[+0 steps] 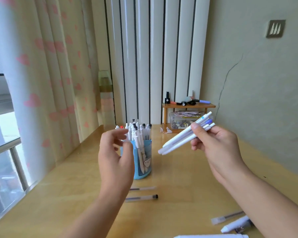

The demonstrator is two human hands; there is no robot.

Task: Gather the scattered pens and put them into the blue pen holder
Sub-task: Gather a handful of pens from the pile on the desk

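The blue pen holder (pixel 144 162) stands on the wooden desk, packed with several white pens (pixel 138 133). My left hand (pixel 116 157) hovers in front of the holder's left side, fingers apart, holding nothing. My right hand (pixel 217 145) is raised to the right of the holder and grips a bundle of white pens (pixel 179 140), tips pointing down-left toward the holder. Two clear pens (pixel 141 197) lie on the desk in front of the holder. More pens (pixel 227 217) lie at the lower right.
A small wooden shelf (pixel 187 106) with markers on top and a clear box beneath stands at the back against the wall. A heart-patterned curtain (pixel 41 83) and window run along the left. The desk's (pixel 179 182) left edge meets the window sill.
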